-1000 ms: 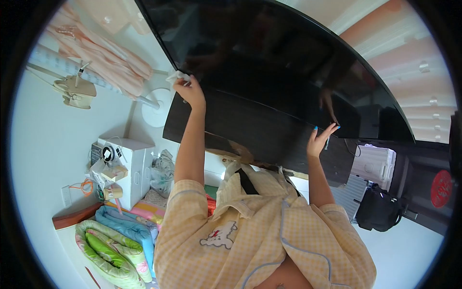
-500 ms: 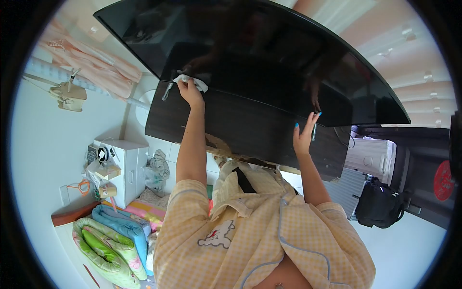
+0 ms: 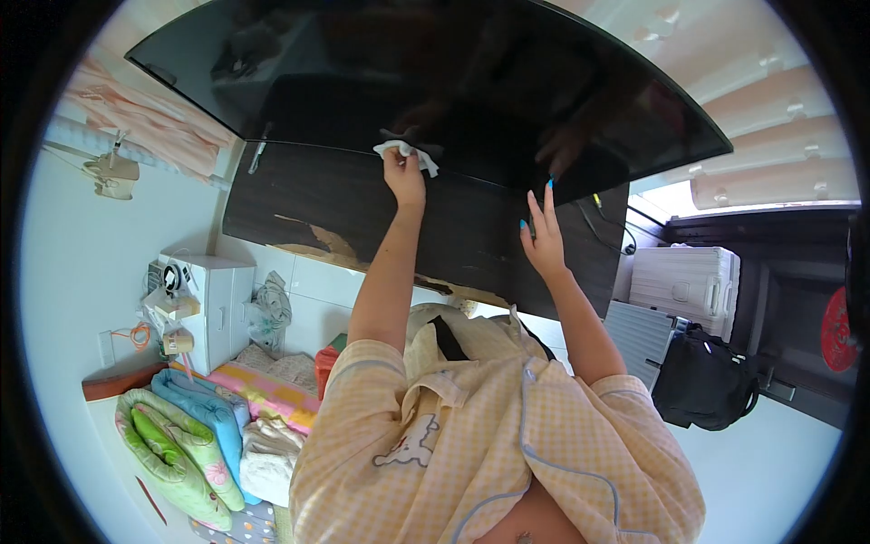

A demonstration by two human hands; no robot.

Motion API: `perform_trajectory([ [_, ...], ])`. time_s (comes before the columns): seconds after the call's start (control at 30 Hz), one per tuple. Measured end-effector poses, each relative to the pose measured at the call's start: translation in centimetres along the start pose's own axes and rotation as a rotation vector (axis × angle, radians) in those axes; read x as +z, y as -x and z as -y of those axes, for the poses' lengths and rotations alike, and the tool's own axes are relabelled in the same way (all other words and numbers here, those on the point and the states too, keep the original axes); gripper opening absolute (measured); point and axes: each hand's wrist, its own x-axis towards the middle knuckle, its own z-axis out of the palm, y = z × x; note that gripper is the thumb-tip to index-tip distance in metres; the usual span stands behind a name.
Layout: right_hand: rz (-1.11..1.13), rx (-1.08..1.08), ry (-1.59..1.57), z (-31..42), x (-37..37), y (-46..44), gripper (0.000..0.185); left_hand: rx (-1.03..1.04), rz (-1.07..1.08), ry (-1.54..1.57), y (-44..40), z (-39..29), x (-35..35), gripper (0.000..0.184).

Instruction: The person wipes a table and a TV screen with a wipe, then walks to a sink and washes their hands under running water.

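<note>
My left hand (image 3: 405, 179) is closed on a white cloth or tissue (image 3: 404, 152), held against the lower edge of a large black television (image 3: 381, 72). Fingers apart, my right hand (image 3: 543, 240) rests near the screen's lower edge further right, one fingertip at or close to it; contact is hard to judge. The television stands on a dark brown cabinet (image 3: 299, 195) whose front edge has peeling veneer. At the left, a silver stand foot (image 3: 258, 152) shows below the screen. Reflections of both hands appear in the glossy panel.
On the left are a white cabinet (image 3: 222, 308) with small items on top and folded quilts (image 3: 172, 462). Suitcases (image 3: 684, 286) and a black backpack (image 3: 707, 381) stand at the right. A cable (image 3: 605, 222) lies on the television cabinet's right end. Pink curtains (image 3: 761, 136) hang behind.
My left hand has slid the white cloth rightward along the television's lower edge, away from the left stand foot. My right hand has lifted off the right foot's area and shifted left along the screen.
</note>
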Motion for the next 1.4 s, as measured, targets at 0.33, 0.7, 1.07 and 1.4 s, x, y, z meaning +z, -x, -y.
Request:
perform_trajectory([
  [0.33, 0.079, 0.007, 0.001, -2.4, -2.8, 3.3, 0.048, 0.028, 0.082, -0.007, 9.7, 1.6, 8.2, 0.011],
  [0.7, 0.051, 0.104, 0.002, -3.3, -2.6, 4.0, 0.049, -0.151, 0.307, -0.249, 15.7, 4.4, 13.5, 0.017],
  [1.07, 0.051, 0.174, -0.004, -1.5, 0.5, 2.4, 0.048, -0.723, 0.103, 0.445, 10.4, 4.7, 10.1, 0.01],
  [1.4, 0.069, 0.198, 0.021, 3.1, 7.2, -0.6, 0.049, -0.75, -0.082, 0.828, 1.3, 3.4, 2.8, 0.008],
])
